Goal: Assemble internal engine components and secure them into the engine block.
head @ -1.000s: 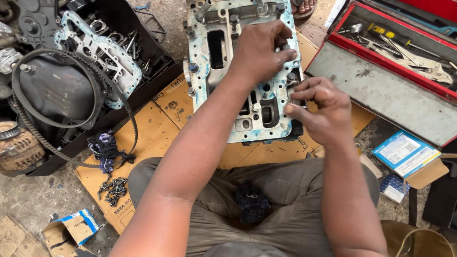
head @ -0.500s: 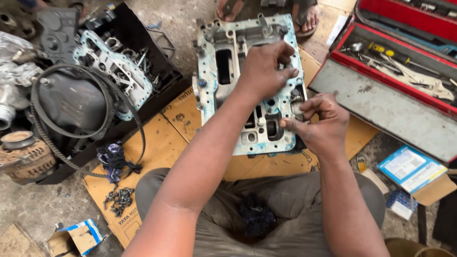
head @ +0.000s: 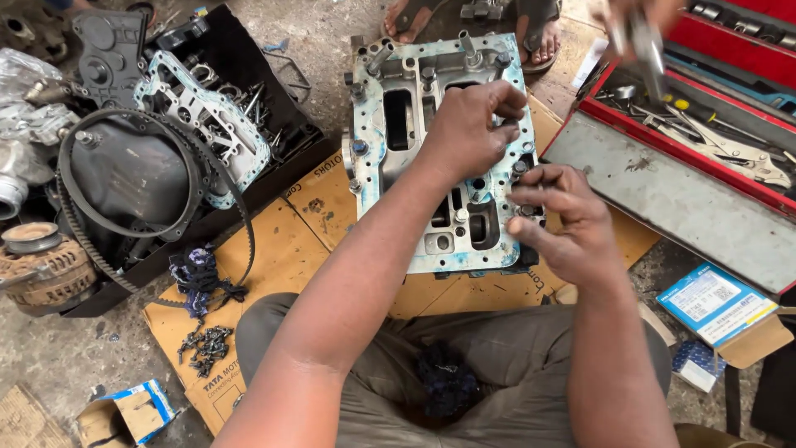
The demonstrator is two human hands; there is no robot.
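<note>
A grey metal engine cylinder head with blue-green gasket residue lies on flattened cardboard in front of me. My left hand rests on its middle right, fingers curled and pinching at a small part near the right edge. Just below it, my right hand pinches a small dark part at the head's right edge. Whether either part is loose I cannot tell. A dark rag lies in my lap.
An open red metal toolbox with wrenches and pliers sits at the right; another person's hand holds a tool above it, and their sandalled feet are beyond the head. Engine parts, a belt, small boxes and loose bolts lie at the left.
The view has shifted slightly. Both hands stay at the head's right edge, working small parts. Another person's hand with a tool has appeared over the toolbox.
</note>
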